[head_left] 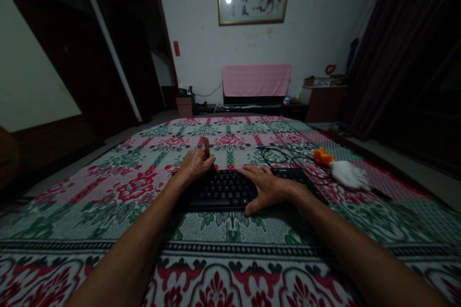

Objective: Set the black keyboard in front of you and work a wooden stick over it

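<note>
A black keyboard [225,189] lies flat on a flowered cloth [137,187]. Over its far left corner, my left hand [194,164] is closed around a slim tool with a flat brown handle [206,146]. The handle sticks up above the fist; the tool's lower end is mostly hidden by my fingers, so its kind is unclear. My right hand [266,186] spans the right part of the keyboard, its thumb by the near edge and its fingers at the far edge, holding it. A black cable [273,153] lies in loops behind the keyboard.
Right of the keyboard lie an orange crumpled item [323,156] and a white cloth-like bundle [348,175] with a dark handle [381,194] beside it. Against the far wall, a pink cloth [257,80] hangs over something on a low dark stand [248,108]. A dark curtain [374,57] hangs at right.
</note>
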Tool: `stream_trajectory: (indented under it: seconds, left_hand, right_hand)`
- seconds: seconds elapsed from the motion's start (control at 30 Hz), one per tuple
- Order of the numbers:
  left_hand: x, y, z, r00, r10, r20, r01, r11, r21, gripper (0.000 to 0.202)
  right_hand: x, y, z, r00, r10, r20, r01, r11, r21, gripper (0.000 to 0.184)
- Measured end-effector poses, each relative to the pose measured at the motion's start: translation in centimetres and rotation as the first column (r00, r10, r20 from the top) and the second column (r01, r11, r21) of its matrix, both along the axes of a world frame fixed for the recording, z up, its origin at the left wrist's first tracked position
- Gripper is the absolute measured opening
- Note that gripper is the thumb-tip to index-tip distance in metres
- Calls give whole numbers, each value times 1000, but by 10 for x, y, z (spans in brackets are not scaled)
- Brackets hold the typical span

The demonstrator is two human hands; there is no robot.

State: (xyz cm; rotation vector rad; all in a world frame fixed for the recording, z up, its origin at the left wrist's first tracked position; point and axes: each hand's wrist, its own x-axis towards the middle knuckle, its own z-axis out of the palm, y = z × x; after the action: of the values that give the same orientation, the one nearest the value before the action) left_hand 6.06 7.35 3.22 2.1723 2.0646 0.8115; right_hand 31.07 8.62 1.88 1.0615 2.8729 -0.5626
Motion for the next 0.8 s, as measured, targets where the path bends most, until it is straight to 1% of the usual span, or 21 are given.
stream_trajectory:
  seconds: [0.07, 0.13, 0.27, 0.33, 0.4, 0.47, 0.53, 0.7, 0.8]
  left_hand:
    - [-2, 0, 0, 999, 32, -33, -31, 999, 6, 34]
    - [-3, 0, 1, 999, 45, -24, -44, 999, 19, 33]
    - [-1, -1, 2, 999, -34, 20, 34, 999, 31, 32]
    - [-1, -1, 1, 998, -56, 4, 56, 998, 37, 31]
    - [-1, -1, 0, 999, -47, -23, 48, 997, 53, 30]
    - [-1, -2, 0, 999, -13, -49, 17, 997, 80, 28]
    - [0, -2, 1, 999, -4, -48, 9, 995, 99, 27]
    - [1, -2, 1, 991, -127, 50, 125, 991, 41, 26]
    - [-2, 0, -4, 991, -121, 53, 116, 990, 79, 26]
  right_hand:
    - [0, 0, 0, 1000, 1, -7, -1, 1000, 0, 116]
    - [-1, -1, 1, 1000, -1, -1, 1, 1000, -1, 117]
    - [-1, -2, 3, 1000, -3, 16, 3, 1000, 1, 118]
    - [-1, -2, 3, 1000, -1, 10, 1, 1000, 2, 117]
    - [0, -1, 2, 1000, 3, 9, -3, 1000, 2, 118]
    - [0, 0, 1, 1000, 6, 10, -6, 1000, 6, 119]
    - [0, 0, 0, 1000, 5, 10, -5, 1000, 11, 120]
    - [0, 1, -2, 1000, -4, 17, 4, 1000, 30, 120]
    - [0, 2, -3, 1000, -5, 20, 4, 999, 36, 120]
